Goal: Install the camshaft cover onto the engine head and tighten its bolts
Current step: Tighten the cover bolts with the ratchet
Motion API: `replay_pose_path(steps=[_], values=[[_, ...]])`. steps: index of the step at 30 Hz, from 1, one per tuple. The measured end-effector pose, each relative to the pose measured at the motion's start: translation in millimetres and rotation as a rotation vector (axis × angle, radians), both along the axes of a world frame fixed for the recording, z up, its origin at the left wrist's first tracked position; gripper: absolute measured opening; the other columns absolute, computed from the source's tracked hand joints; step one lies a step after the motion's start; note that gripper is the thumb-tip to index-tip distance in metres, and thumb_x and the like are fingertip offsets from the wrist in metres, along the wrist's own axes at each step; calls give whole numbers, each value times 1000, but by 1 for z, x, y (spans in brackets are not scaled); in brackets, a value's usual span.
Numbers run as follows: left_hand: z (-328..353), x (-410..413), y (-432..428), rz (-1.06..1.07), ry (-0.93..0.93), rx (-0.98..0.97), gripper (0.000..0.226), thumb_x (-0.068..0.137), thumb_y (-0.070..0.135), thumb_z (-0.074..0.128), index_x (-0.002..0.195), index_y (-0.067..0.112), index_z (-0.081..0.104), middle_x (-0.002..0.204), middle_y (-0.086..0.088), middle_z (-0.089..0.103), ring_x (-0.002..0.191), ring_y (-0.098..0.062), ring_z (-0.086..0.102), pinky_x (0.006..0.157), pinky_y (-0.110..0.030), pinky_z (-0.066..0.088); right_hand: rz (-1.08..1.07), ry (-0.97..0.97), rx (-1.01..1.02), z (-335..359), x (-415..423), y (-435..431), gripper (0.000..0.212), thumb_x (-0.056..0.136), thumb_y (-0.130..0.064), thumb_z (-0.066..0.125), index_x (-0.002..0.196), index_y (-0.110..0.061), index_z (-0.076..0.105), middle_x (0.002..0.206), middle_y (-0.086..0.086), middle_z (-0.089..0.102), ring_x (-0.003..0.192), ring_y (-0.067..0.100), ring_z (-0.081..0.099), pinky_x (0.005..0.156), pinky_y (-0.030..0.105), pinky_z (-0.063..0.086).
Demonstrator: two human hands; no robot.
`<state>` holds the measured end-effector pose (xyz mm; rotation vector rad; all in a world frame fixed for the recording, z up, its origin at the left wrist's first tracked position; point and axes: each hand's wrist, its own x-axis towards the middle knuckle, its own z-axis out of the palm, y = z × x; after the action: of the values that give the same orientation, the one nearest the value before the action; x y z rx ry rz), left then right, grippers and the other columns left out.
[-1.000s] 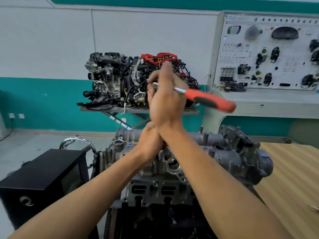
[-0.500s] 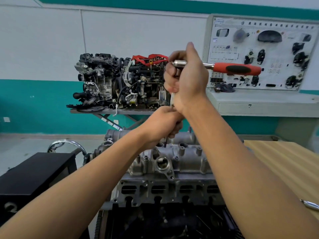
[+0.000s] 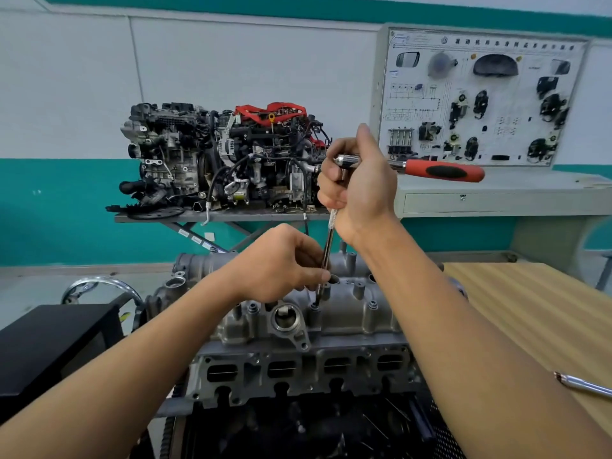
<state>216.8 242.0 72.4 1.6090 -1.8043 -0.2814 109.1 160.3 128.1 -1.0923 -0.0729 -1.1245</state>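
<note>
A row of characters ran across the top of the wall training board (image 3: 480, 101), too small and blurred to read; the small labels on the stand under the display engine (image 3: 225, 157) were equally illegible.

The camshaft cover (image 3: 347, 313), a rough grey aluminium casting with round bosses and tubular towers, sat on top of the engine head (image 3: 298, 372), whose front face showed a row of rectangular ports. A bolt (image 3: 314, 306) stood in a boss near the cover's front edge, with the tip of a slim, polished steel extension bar (image 3: 328, 246) seated on it. The bar had a knurled band near its top.

The left hand (image 3: 281, 263) pinched the lower part of the bar with curled fingers and thumb. The right hand (image 3: 357, 180) was clenched around the ratchet (image 3: 443, 170) at its chrome head; the red and black rubbery handle jutted out to the right. The joint between head and bar was hidden inside that fist.

A shiny metal rod (image 3: 583, 385) lay on the wood-grain table (image 3: 530, 309), cut off by the frame's edge. The dark engine block below the head was hard to make out.
</note>
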Motion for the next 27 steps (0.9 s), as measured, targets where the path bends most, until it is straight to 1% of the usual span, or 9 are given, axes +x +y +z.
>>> replay_pose_path(steps=[3,7,11,13,16,18,21,25,27], values=[[-4,5,0,11,13,-26,9,86,16,78,90,8,77,73,2,77,63,-8,71,62,-21,58,25,1,-10,-1,5,-1,52,107,-38,32,68,-11,53,48,0,40,33,8,24,36,15,19],[-11,6,-1,15,63,-47,7,85,16,78,87,10,77,71,3,77,62,-7,70,62,-21,57,85,34,-47,-3,7,-5,53,107,-38,31,69,-11,54,49,0,42,34,8,24,37,15,19],[-14,7,1,22,97,-32,5,84,17,79,82,13,77,71,4,77,61,-6,70,61,-18,53,425,110,-112,-1,5,-15,59,106,-40,28,70,-11,64,51,2,49,34,9,32,39,18,19],[-14,7,1,22,102,-22,4,85,15,78,82,13,77,72,4,77,63,-6,71,62,-18,53,591,110,-72,-1,6,-21,64,106,-41,25,71,-10,69,56,3,56,35,10,40,40,18,22],[-13,4,1,43,90,-19,6,86,13,77,81,15,76,70,4,76,62,-6,70,62,-18,53,672,62,25,-1,9,-25,68,107,-42,21,71,-10,69,63,4,61,33,10,42,40,16,21],[-13,4,1,54,105,-11,9,87,12,76,79,17,75,70,2,76,62,-8,70,62,-21,55,581,70,4,0,13,-21,65,108,-40,23,67,-11,65,60,3,57,31,8,35,40,15,17],[-16,5,4,54,152,-19,8,87,10,76,82,16,76,72,1,77,68,-12,74,65,-24,59,321,41,-126,-3,17,-6,55,109,-36,26,70,-10,55,57,3,50,32,7,28,39,14,18],[-21,1,8,63,156,-30,4,88,11,75,90,10,79,75,2,78,69,-13,75,61,-21,58,-62,-4,-169,-10,18,14,54,109,-36,28,71,-7,53,55,4,49,34,9,31,39,16,22],[-21,0,8,73,125,-26,7,90,12,73,93,10,79,77,0,78,70,-18,76,65,-28,61,-191,-12,-149,-11,18,21,55,109,-35,31,68,-8,55,54,6,49,36,10,34,39,17,24]])
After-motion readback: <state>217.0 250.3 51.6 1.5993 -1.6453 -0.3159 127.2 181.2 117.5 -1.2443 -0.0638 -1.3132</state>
